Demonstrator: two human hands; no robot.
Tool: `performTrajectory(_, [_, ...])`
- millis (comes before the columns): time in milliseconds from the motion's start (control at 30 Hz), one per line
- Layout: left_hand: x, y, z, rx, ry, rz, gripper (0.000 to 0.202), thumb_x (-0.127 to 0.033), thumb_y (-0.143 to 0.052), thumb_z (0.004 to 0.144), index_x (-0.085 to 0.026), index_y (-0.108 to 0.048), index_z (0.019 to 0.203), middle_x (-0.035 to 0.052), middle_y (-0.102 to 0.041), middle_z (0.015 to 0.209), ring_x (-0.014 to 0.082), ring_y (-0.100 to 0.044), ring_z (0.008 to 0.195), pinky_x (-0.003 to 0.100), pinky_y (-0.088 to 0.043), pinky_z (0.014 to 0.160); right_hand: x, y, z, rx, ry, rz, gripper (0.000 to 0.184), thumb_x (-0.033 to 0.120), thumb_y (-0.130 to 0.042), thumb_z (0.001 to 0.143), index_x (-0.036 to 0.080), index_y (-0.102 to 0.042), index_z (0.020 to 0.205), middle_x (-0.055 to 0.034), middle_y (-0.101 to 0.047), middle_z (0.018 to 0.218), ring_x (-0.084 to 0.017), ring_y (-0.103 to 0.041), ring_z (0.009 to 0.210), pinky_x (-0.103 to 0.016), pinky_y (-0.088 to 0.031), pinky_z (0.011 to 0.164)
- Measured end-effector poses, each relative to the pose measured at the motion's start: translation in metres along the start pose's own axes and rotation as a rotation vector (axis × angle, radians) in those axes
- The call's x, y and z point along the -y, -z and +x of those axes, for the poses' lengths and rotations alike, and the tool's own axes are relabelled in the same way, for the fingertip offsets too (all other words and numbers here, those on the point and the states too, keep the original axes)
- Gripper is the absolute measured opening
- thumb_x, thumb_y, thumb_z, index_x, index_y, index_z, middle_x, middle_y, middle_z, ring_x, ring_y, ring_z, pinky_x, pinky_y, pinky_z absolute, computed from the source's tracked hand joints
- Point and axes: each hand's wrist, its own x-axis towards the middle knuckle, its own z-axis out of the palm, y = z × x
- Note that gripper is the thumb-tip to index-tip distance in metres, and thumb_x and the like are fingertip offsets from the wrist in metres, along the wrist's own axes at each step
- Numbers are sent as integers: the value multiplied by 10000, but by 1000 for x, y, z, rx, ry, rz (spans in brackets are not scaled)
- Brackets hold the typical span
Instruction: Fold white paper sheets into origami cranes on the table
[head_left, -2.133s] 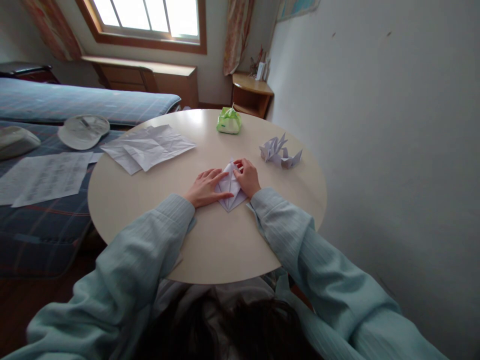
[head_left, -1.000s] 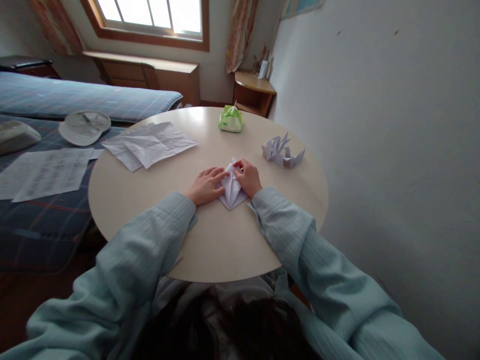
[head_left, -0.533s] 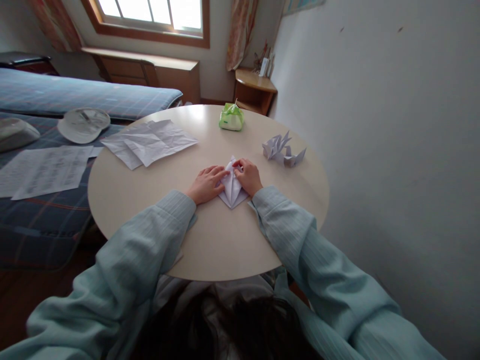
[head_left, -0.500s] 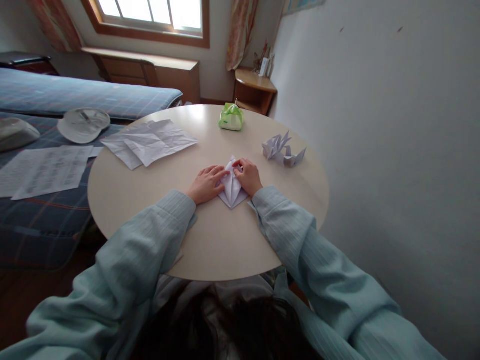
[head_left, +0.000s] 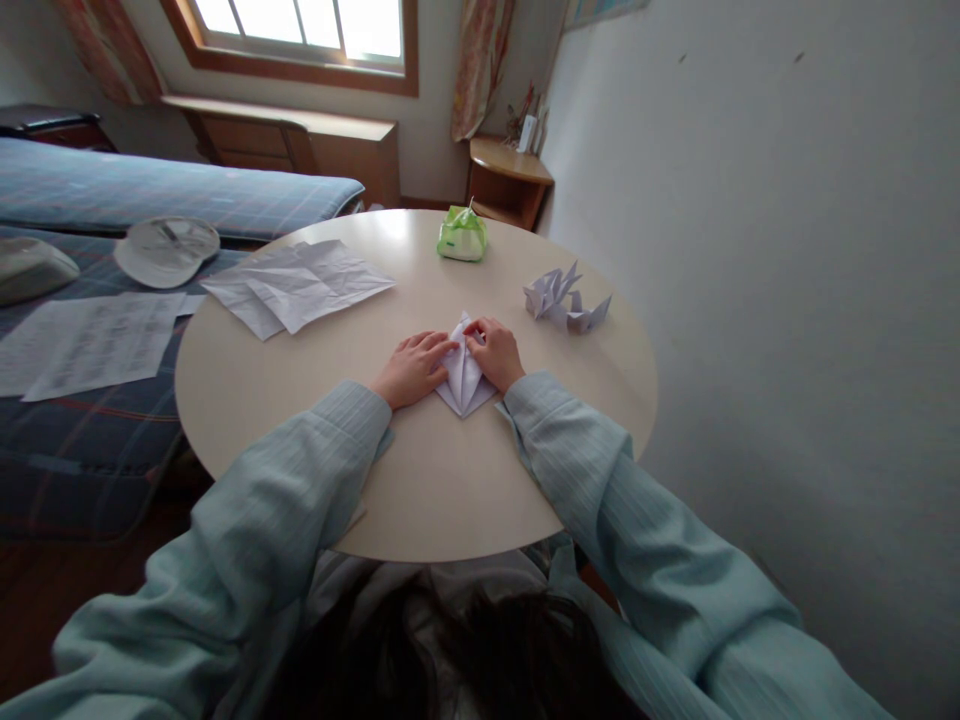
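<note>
A white folded paper (head_left: 463, 385) with a diamond outline and a crease down its middle lies on the round cream table (head_left: 442, 500). My left hand (head_left: 414, 368) rests flat on its left side, fingers stretched out and pointing to the centre. Across from it, my right hand (head_left: 495, 352) has its fingers bent in and pressed together at the upper right part of the paper, near the top point. The right fingertips touch the paper; what exactly they pinch is too small to see.
Crumpled white sheets (head_left: 315, 285) lie at the table's left back. A green tissue pack (head_left: 463, 235) stands at the far edge, with folded paper figures (head_left: 562, 298) to the right. The wall (head_left: 787, 300) runs close on the right. A cap (head_left: 166, 250) sits on the bed at left.
</note>
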Motion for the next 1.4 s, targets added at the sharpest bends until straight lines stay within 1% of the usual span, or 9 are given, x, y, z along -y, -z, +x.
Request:
performTrajectory(133, [1,-1,0,-3,0,-6,439,-253,-362,793,-220,-456,1220,43,-451,1291,204,-354,1208,380,-287,1012,2,2,-1,10,-5,-8,150,183,-459,754,159,-595,813,-68,-599,859,-175,-537,808,-299,-406,772])
performTrajectory(333, [0,0,0,-6,2,-6,435,-250,-356,797,-212,-458,1218,47,-455,1286,203,-355,1206,375,-289,1011,3,3,-1,27,-2,-6,150,198,-456,759,166,-596,803,-60,-595,850,-168,-532,794,-298,-404,768])
performTrajectory(600, [0,0,0,-8,15,-17,432,-249,-367,790,-236,-461,1211,33,-450,1290,202,-351,1211,384,-291,1012,2,3,0,25,10,-13,139,204,-459,764,172,-593,786,-57,-593,841,-170,-534,790,-298,-409,760])
performTrajectory(1067, [2,0,1,-3,8,-16,432,-249,-362,799,-212,-458,1218,45,-451,1294,207,-350,1212,384,-285,1014,4,4,-1,47,20,-46,130,209,-470,769,167,-591,787,-64,-592,852,-180,-538,820,-306,-403,780])
performTrajectory(1400, [1,0,0,-6,20,-23,428,-240,-370,788,-235,-463,1207,35,-451,1290,202,-350,1213,386,-285,1015,3,3,0,51,23,-50,140,217,-465,770,168,-593,797,-70,-593,860,-184,-541,832,-312,-403,786])
